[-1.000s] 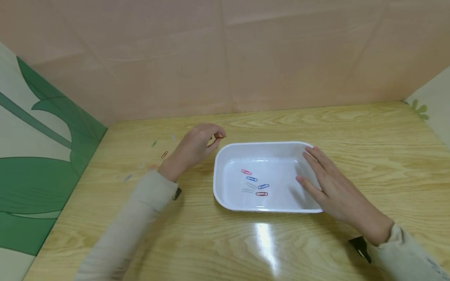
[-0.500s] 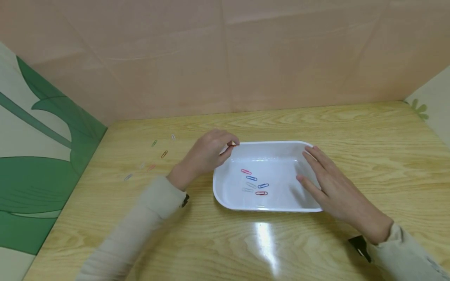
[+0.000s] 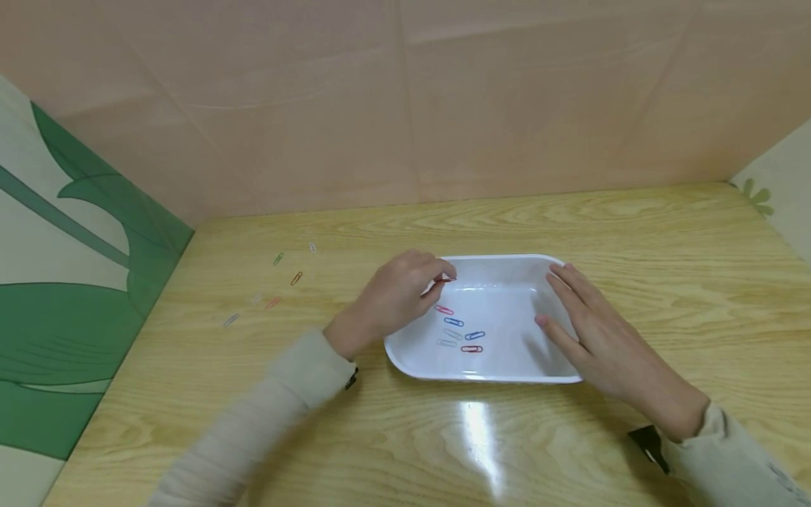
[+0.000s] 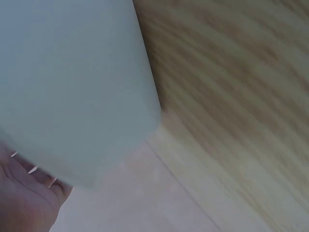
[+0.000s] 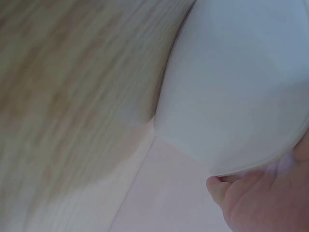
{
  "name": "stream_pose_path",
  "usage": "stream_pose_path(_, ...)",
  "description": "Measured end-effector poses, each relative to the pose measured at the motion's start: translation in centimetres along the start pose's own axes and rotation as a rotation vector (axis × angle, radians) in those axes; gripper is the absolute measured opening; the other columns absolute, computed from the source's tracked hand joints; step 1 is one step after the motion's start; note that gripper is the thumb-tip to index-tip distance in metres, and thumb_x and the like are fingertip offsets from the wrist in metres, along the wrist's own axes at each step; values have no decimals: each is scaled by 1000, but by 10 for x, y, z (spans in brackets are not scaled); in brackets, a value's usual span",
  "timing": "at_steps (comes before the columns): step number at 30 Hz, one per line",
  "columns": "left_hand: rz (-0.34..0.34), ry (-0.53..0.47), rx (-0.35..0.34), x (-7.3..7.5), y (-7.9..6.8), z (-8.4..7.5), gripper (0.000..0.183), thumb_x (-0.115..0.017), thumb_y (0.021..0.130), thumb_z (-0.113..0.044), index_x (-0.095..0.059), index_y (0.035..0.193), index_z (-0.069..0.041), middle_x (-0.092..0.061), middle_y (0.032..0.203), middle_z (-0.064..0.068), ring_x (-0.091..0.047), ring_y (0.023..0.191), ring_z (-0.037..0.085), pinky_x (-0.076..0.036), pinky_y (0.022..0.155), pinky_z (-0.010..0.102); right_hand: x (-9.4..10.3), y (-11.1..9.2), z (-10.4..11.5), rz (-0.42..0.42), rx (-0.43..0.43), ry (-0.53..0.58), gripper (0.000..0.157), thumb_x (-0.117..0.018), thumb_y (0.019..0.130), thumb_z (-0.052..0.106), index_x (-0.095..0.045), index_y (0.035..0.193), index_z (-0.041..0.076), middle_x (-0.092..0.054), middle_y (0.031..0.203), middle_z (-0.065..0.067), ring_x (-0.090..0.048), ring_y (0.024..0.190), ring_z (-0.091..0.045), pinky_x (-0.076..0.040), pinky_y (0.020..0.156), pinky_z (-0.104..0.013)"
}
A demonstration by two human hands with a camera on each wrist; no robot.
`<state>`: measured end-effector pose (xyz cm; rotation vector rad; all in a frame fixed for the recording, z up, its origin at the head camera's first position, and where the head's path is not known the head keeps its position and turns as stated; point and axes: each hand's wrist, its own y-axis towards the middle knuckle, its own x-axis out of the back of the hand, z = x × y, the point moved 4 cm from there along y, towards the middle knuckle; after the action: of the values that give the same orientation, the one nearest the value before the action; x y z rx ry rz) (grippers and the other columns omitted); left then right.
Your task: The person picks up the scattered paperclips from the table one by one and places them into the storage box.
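Observation:
A white rectangular tray (image 3: 488,262) sits on the wooden table (image 3: 633,232). My left hand (image 3: 405,292) is over the tray's left side and pinches a red paper clip (image 3: 445,280) at its fingertips. Several coloured paper clips (image 3: 457,329) lie inside the tray. With fingers straight, my right hand (image 3: 586,324) rests against the tray's right wall. The left wrist view shows the tray's wall (image 4: 72,87) blurred, with part of the hand (image 4: 24,203) below it. In the right wrist view the tray's corner (image 5: 231,96) fills the frame above my right hand (image 5: 265,198).
Several loose paper clips (image 3: 279,282) lie scattered on the table's far left. A pink wall (image 3: 405,105) closes the back, a green leaf panel (image 3: 63,282) the left side. Bright glare (image 3: 478,429) shines on the table in front of the tray.
My left hand has carried the red paper clip rightward, from beyond the tray's left rim to above its inside. The right hand and tray have stayed put.

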<state>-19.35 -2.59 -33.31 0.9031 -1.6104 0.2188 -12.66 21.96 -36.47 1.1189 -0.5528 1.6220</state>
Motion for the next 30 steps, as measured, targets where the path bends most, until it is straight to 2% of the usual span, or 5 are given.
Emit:
stream_pose_path(4, 14, -3, -4, -6, 1, -8, 18, -64, 91, -4, -72, 105, -10, -74, 97, -1, -61, 86, 14, -52, 76, 25, 0, 0, 0, -1, 0, 1, 68, -48, 104, 32, -21, 154, -5, -17, 162, -26, -13, 151, -43, -11, 124, -55)
stream_pose_path(10, 4, 12, -44, -13, 3, -16, 17, -65, 91, -3, -72, 104, -12, -74, 97, -1, -66, 90, 14, -53, 89, 27, 0, 0, 0, -7, -2, 7, 68, -49, 104, 32, -21, 154, -5, -17, 163, -25, -14, 152, -42, -12, 124, -55)
stream_pose_path(13, 9, 7, -58, -17, 5, -20, 16, -65, 91, -4, -72, 103, -11, -73, 96, -1, -67, 91, 15, -52, 90, 28, 0, 0, 0, -9, -3, 6, 68, -49, 104, 32, -22, 154, -5, -18, 162, -24, -14, 151, -42, -12, 124, -55)
stream_pose_path(21, 38, 32, -57, -28, 6, -25, 17, -64, 92, -5, -74, 103, -13, -74, 93, -4, -60, 79, 14, -49, 74, 24, -1, 0, 0, -6, -8, -3, 68, -49, 104, 32, -22, 154, -4, -18, 163, -24, -14, 152, -41, -12, 124, -54)
stream_pose_path(30, 103, 70, -54, -38, 8, -28, 19, -63, 94, -10, -75, 106, -17, -73, 91, -6, -60, 81, 13, -49, 76, 25, -1, -1, -2, -7, -7, -6, 69, -49, 104, 33, -21, 155, -3, -17, 163, -24, -14, 152, -42, -11, 124, -54)
